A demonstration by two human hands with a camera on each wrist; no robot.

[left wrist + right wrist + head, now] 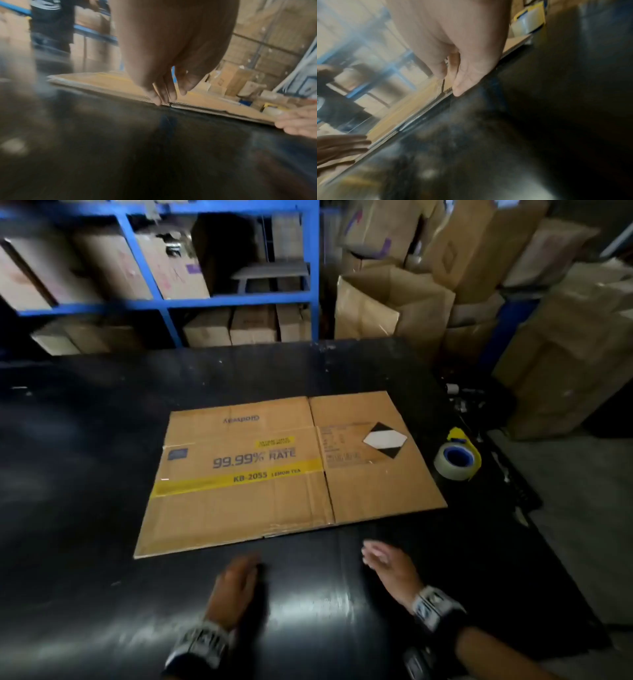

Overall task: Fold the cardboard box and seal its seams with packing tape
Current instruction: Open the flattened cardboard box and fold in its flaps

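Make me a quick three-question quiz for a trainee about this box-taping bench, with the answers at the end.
1. True or false: the flattened brown cardboard box on the black worktable has already been opened into a box shape.
2. Multiple choice: the clear packing tape roll with the blue core in a yellow dispenser lies (A) on the box, (B) on the table off the box's right edge, (C) in a hand.
3. Fill in: the left hand and the right hand are both ____ and hold nothing.

Key: 1 false, it lies flat. 2 B. 3 open, just short of the box's near edge.
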